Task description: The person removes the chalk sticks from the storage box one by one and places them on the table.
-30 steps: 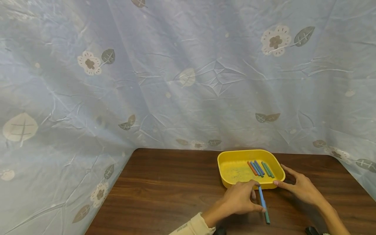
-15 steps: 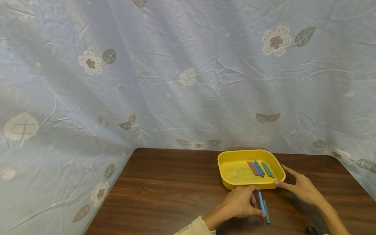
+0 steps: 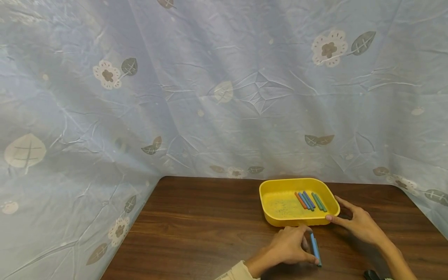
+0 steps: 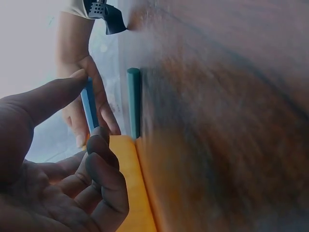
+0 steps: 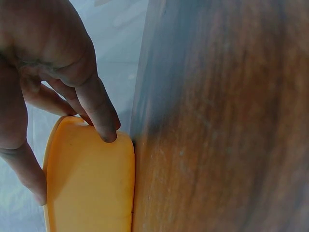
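Note:
My left hand (image 3: 288,244) pinches a blue crayon (image 4: 89,104) between thumb and fingertips, in front of the yellow tray (image 3: 280,222). Close beside it a green crayon (image 4: 134,104) lies on the wooden table; in the head view the blue one (image 3: 314,245) mostly covers it. The thumb of my right hand (image 3: 362,223) touches the tray's near right corner, and its other fingers rest along the right side. Seen from the right wrist, the fingertips (image 5: 110,134) press on the tray's outer wall. Inside the tray lie several crayons, orange, blue, purple and green.
The brown wooden table (image 3: 203,225) runs out to the left of the tray. Behind it and at the left hangs a pale patterned cloth (image 3: 224,128). A small black object (image 3: 371,274) shows at the bottom edge, near the right forearm.
My left hand has drawn back from the tray toward the front edge, bringing the blue crayon nearer and over the green one. The right hand and the tray stay put.

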Action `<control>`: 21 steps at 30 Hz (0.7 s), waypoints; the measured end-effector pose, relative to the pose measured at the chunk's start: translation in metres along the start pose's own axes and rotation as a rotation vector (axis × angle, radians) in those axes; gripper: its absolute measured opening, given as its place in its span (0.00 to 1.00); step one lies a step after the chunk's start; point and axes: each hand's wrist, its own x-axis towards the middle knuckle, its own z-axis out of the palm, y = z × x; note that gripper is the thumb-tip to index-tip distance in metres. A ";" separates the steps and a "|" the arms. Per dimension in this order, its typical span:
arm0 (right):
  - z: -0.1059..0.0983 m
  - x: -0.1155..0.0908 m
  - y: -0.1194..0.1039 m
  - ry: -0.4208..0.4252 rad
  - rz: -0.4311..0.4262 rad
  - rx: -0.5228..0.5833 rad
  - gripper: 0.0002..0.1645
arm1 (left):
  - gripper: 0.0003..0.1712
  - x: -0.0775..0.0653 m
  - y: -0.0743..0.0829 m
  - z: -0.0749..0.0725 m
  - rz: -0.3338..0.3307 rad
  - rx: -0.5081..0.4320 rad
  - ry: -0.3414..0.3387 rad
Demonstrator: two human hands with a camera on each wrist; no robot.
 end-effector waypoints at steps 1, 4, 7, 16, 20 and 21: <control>0.000 0.000 0.000 -0.002 0.003 -0.003 0.60 | 0.42 0.000 0.000 0.001 -0.004 -0.002 0.000; -0.002 0.001 -0.001 -0.009 0.013 -0.012 0.60 | 0.42 0.002 0.000 0.003 -0.029 -0.014 -0.007; -0.002 0.001 -0.001 -0.013 0.012 -0.017 0.59 | 0.41 0.003 -0.001 0.006 -0.057 -0.037 -0.016; -0.001 0.002 0.000 -0.004 0.004 -0.022 0.59 | 0.38 0.007 -0.005 0.011 -0.086 -0.074 -0.054; -0.001 0.001 0.000 -0.004 0.001 -0.014 0.60 | 0.38 0.010 -0.006 0.015 -0.090 -0.063 -0.067; 0.000 0.001 0.000 -0.005 -0.001 -0.013 0.60 | 0.38 0.010 -0.006 0.015 -0.093 -0.066 -0.071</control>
